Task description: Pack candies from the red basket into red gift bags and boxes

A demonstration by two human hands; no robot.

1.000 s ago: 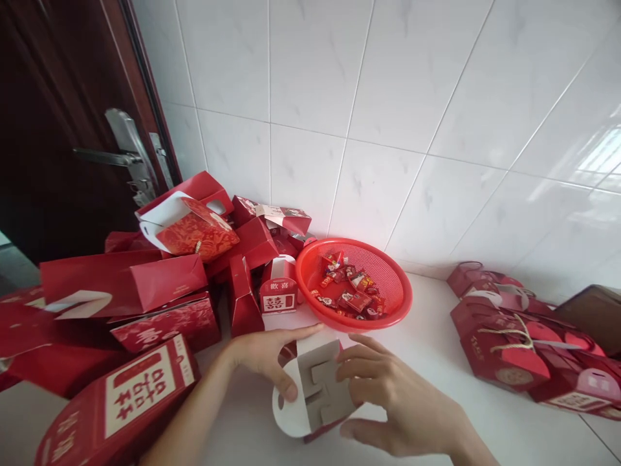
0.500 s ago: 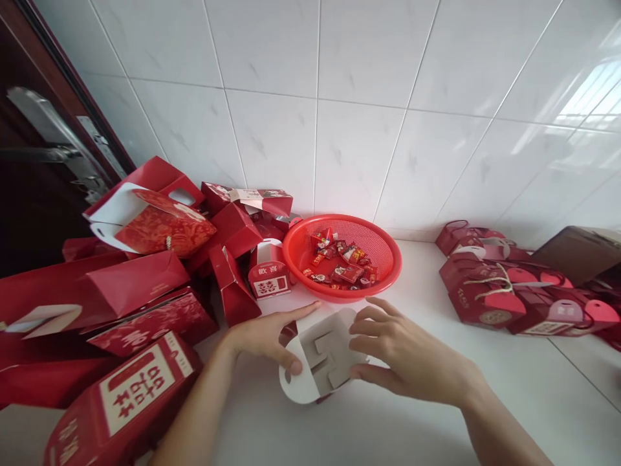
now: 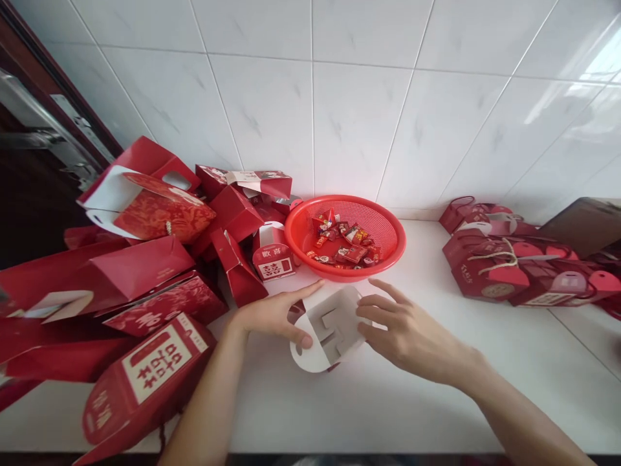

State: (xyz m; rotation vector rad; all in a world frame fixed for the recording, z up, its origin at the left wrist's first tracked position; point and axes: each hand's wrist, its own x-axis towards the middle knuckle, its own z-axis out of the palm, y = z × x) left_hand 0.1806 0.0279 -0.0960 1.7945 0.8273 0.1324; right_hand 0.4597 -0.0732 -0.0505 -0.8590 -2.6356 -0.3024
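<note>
A small candy gift box (image 3: 334,327) stands on the white counter with its top spread apart. Its white inside faces up, and folded bottom tabs show within. My left hand (image 3: 276,317) grips the box's rounded flap, thumb on the white inner face and the other fingers around its outer side. At the box's right wall is my right hand (image 3: 405,327), fingers apart and slightly bent, with the tips by the edge; whether they press on it I cannot tell. Just behind the box sits a red plastic basket (image 3: 395,259) holding several wrapped candies (image 3: 352,254).
Red gift boxes (image 3: 145,272) are piled at the left, one with a white label (image 3: 158,369) near the front. A small upright box (image 3: 273,254) stands beside the basket. More closed red boxes (image 3: 485,268) are grouped at the right. A tiled wall (image 3: 359,123) rises behind.
The view has tilted down a little, so the counter's front edge now shows. My right hand's fingers have shifted slightly at the box's right side; my left hand keeps its grip.
</note>
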